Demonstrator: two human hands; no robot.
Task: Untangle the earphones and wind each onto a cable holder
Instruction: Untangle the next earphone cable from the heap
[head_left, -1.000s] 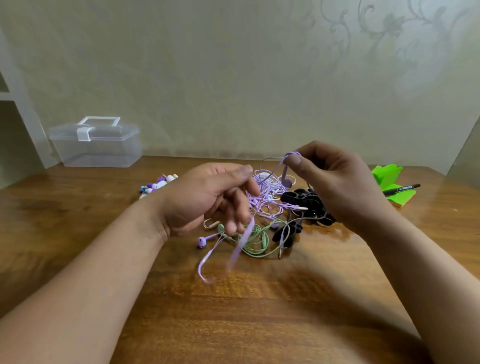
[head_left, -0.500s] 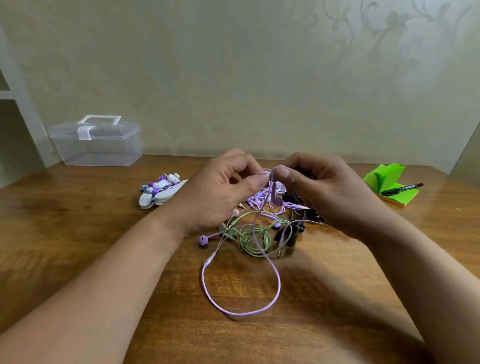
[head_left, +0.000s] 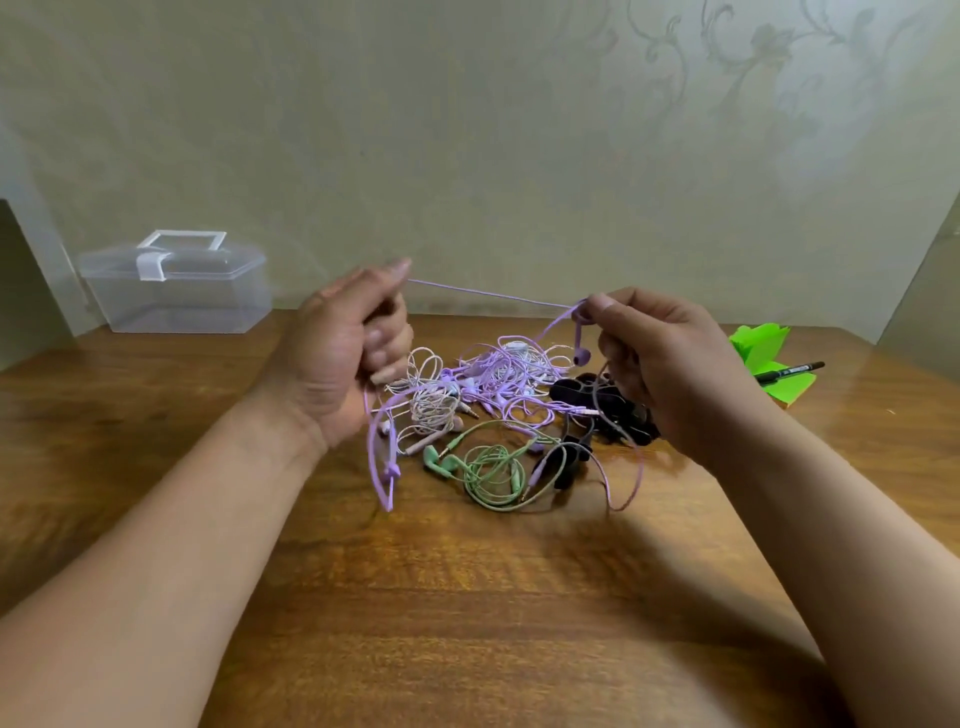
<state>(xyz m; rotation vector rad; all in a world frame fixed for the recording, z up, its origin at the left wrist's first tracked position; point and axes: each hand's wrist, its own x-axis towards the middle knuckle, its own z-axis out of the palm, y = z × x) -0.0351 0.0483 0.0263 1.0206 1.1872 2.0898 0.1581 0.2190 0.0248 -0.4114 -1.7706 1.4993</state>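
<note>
In the head view the purple cord (head_left: 493, 295) is stretched taut and almost level between the two hands, its long axis running left to right above the far middle of the desk (head_left: 467, 597) and dipping slightly toward the right. The left grip (head_left: 358, 358) is closed round one end: thumb and forefinger pinch the cord at the top, the other fingers are curled in, and a slack loop hangs from under the fist toward the desk. The right grip (head_left: 670, 364) pinches the other end between thumb and forefinger, with a purple earbud (head_left: 582, 356) dangling just below. From there more purple cord drops back into the tangle (head_left: 498, 395), which lies on the desk below and between the hands, with green earphones (head_left: 493, 473) on its near side and black pieces (head_left: 597, 400), perhaps holders, at its right. The snag therefore seems to lie down and left of the right grip, the nearer hand; pulling on along the taut line would likely tighten it. Both forearms reach in from the near corners, wrists raised off the desk. A clear box (head_left: 176, 291) stands at the far left edge, green notes (head_left: 763, 353) and a pen (head_left: 789, 370) at the far right.
</note>
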